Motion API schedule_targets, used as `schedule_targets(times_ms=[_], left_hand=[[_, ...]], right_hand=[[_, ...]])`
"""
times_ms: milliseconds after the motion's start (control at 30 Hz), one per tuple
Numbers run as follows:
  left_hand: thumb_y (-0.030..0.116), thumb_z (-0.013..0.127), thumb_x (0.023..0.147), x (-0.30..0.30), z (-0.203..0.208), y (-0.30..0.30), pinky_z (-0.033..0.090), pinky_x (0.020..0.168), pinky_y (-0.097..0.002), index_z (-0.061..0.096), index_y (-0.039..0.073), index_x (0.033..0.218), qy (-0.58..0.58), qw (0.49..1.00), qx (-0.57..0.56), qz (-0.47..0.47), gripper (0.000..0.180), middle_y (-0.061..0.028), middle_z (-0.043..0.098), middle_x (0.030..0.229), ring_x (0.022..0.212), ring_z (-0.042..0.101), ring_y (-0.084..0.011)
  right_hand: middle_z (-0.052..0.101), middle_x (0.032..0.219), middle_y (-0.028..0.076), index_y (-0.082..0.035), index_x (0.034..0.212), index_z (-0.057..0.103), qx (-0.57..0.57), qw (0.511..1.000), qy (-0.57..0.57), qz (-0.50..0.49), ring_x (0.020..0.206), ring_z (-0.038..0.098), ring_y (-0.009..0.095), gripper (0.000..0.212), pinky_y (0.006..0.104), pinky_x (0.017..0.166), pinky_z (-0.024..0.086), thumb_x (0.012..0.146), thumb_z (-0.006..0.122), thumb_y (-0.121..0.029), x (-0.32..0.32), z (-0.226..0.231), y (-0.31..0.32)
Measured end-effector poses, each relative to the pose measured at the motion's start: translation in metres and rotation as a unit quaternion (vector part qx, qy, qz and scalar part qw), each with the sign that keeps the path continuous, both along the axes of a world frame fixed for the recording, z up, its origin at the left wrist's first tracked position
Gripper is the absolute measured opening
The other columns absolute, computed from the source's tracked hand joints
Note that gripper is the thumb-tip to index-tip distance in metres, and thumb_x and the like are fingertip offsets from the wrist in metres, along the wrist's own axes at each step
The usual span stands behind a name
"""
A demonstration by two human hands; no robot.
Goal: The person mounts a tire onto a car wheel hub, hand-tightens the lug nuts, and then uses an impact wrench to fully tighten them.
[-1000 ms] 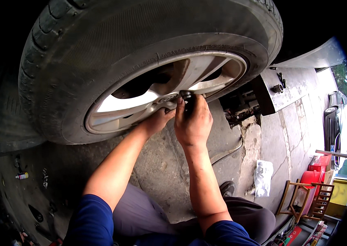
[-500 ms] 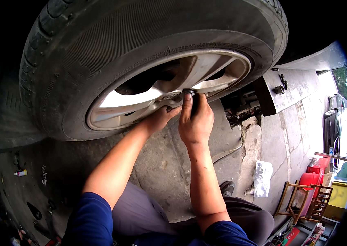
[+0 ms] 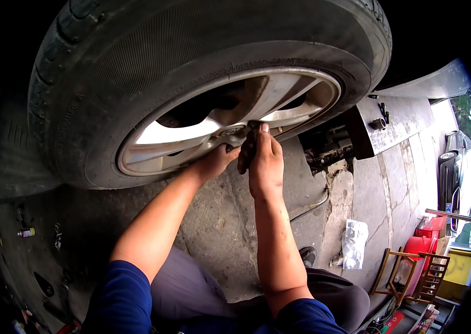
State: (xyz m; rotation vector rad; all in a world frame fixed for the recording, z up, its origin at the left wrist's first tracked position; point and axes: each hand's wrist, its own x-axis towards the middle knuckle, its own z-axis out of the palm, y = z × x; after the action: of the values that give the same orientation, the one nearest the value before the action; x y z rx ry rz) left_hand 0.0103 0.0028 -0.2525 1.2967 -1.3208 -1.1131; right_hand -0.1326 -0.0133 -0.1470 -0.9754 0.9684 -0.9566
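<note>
A car wheel fills the upper part of the view, with a black tire (image 3: 152, 72) around a silver alloy rim (image 3: 154, 135). At its middle sits a round center cap (image 3: 231, 131). Just below that cap, my left hand (image 3: 216, 162) rests against the rim, its fingertips mostly hidden. My right hand (image 3: 266, 167) is right of the cap, closed, thumb up beside a dark recess in the rim. Its other fingers are curled and look blackened in shadow; whatever they hold I cannot make out.
Right of the wheel, a floor opening (image 3: 327, 147) lies beside a metal plate (image 3: 394, 125) with a dark socket-like part (image 3: 379, 123) on it. A white cloth or bag (image 3: 354, 244), wooden chair (image 3: 413, 275) and red containers (image 3: 422, 245) are farther right. At left lies a spray can (image 3: 26, 232).
My right hand has turned and shifted slightly, its thumb now pointing up. The small black round piece seen under the thumb earlier no longer shows. My left hand has barely moved.
</note>
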Motion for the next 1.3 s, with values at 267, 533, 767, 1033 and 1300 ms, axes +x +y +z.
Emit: schedule_targets(times_ms=[267, 533, 767, 1033, 1300], left_hand=[[0.027, 0.068, 0.105, 0.006, -0.016, 0.0, 0.044, 0.116, -0.0377, 0.059, 0.002, 0.145, 0.033, 0.999, -0.026, 0.024, 0.048, -0.0106, 0.064, 0.145, 0.135, 0.057, -0.0224], [0.024, 0.064, 0.107, -0.001, 0.01, 0.005, 0.043, 0.115, -0.037, 0.059, 0.003, 0.143, 0.032, 0.999, -0.034, -0.002, 0.042, -0.0104, 0.062, 0.143, 0.133, 0.056, -0.0211], [0.02, 0.065, 0.106, -0.007, 0.015, 0.005, 0.045, 0.112, -0.0362, 0.06, 0.003, 0.141, 0.0, 0.999, -0.029, 0.019, 0.04, -0.0101, 0.064, 0.14, 0.129, 0.058, -0.0217], [0.025, 0.066, 0.106, 0.0, -0.002, 0.001, 0.044, 0.116, -0.0374, 0.062, 0.003, 0.142, 0.053, 0.997, -0.049, -0.001, 0.042, -0.0109, 0.065, 0.143, 0.132, 0.059, -0.0228], [0.021, 0.062, 0.107, 0.0, 0.002, 0.001, 0.045, 0.112, -0.0358, 0.058, 0.003, 0.142, 0.005, 0.999, -0.038, 0.007, 0.039, -0.0092, 0.062, 0.142, 0.131, 0.056, -0.0198]], right_hand=[[0.07, 0.087, 0.024, 0.001, 0.108, 0.061, -0.386, 0.828, 0.397, -0.085, 0.084, 0.069, 0.047, 0.033, 0.0539, 0.075, 0.054, 0.104, 0.064, -0.032, 0.008, 0.013, 0.008], [0.071, 0.084, 0.019, 0.0, 0.103, 0.065, -0.248, 0.923, 0.294, -0.02, 0.074, 0.07, 0.036, 0.038, 0.0471, 0.07, 0.055, 0.111, 0.056, -0.036, -0.01, 0.011, -0.001], [0.073, 0.086, 0.021, -0.001, 0.098, 0.066, -0.236, 0.927, 0.288, -0.046, 0.074, 0.071, 0.043, 0.034, 0.049, 0.069, 0.056, 0.106, 0.063, -0.034, -0.005, 0.005, -0.005], [0.075, 0.092, 0.021, -0.001, 0.104, 0.069, -0.37, 0.835, 0.396, -0.098, 0.084, 0.073, 0.042, 0.03, 0.0474, 0.075, 0.056, 0.104, 0.066, -0.031, 0.001, 0.015, 0.009], [0.07, 0.077, 0.011, 0.002, 0.1, 0.068, -0.045, 0.995, 0.084, 0.041, 0.063, 0.066, 0.025, 0.043, 0.039, 0.062, 0.052, 0.11, 0.055, -0.038, -0.014, 0.0, -0.011]])
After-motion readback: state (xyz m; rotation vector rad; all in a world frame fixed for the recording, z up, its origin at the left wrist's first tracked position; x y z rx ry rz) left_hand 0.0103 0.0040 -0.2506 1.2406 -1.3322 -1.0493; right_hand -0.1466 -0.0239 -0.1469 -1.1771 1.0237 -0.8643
